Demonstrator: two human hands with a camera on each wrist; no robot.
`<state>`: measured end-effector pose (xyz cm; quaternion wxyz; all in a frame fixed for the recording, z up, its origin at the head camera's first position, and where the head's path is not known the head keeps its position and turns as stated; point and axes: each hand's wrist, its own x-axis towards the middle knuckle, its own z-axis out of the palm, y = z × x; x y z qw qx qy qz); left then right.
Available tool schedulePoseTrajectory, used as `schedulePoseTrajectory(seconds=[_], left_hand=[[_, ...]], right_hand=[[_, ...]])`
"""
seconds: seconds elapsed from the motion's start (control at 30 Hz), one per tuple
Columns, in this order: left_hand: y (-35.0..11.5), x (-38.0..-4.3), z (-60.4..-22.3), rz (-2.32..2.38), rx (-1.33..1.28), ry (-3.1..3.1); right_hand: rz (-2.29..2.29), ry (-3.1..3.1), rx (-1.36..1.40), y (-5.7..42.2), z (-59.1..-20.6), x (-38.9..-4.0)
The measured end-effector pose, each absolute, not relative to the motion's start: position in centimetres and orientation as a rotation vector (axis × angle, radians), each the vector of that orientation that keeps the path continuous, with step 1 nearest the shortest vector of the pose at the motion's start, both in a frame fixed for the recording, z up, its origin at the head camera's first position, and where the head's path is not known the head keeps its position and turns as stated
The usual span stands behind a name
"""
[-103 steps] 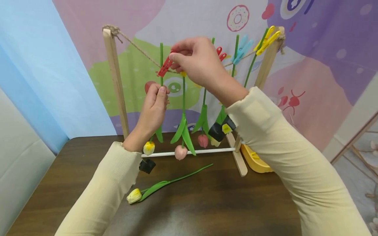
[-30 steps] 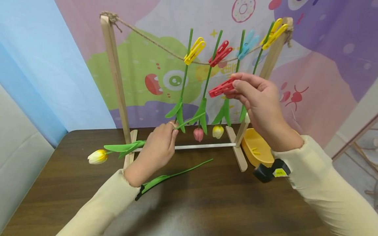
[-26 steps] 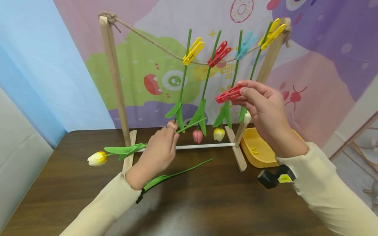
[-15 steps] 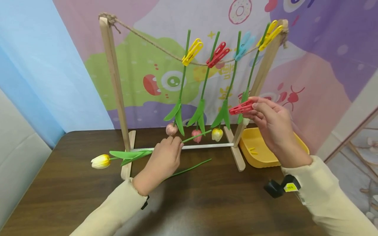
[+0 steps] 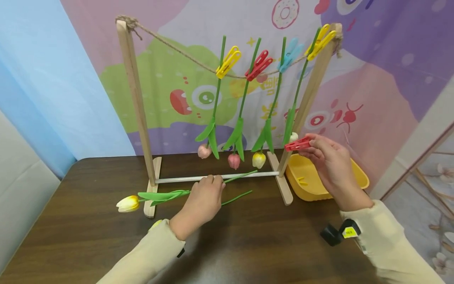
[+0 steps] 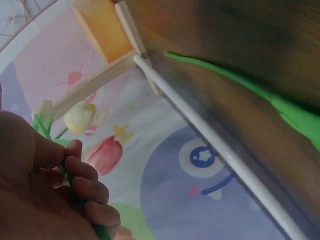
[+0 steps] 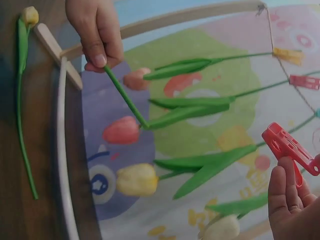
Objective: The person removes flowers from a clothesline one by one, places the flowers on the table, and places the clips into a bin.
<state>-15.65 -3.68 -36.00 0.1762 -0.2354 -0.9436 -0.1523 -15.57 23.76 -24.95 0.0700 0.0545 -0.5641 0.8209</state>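
Observation:
My left hand (image 5: 203, 199) grips the green stem of a white-and-yellow tulip (image 5: 127, 204), held sideways above the table with its bloom to the left. My right hand (image 5: 330, 167) pinches a red clothespin (image 5: 297, 144) in front of the right post, above the yellow tray. On the rope (image 5: 177, 43), several tulips hang upside down, among them a pink tulip (image 5: 204, 151). Yellow, red and blue clothespins hold their stems, such as the yellow clothespin (image 5: 228, 63). Another tulip (image 7: 20, 125) lies on the table, mostly hidden by my left arm in the head view.
The rope is tied between a left post (image 5: 134, 98) and a right post (image 5: 312, 90), joined low down by a white bar (image 5: 177, 180). A yellow tray (image 5: 315, 193) with a small yellow piece inside stands right of the frame. A patterned cloth (image 5: 163, 98) hangs behind.
Both hands have come down from the rope, bringing the tulip and red clothespin away from it. The tulip has turned from upright to sideways; the clothespin has moved right.

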Motion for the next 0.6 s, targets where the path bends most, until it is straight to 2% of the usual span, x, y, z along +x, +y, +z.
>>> schedulePoseTrajectory(seconds=[0.6], left_hand=[[-3.6, -16.0, -38.5, -0.466, -0.643, -2.729]], right_hand=[[2.605, -1.504, 0.019, 26.9, -28.7, -16.5]])
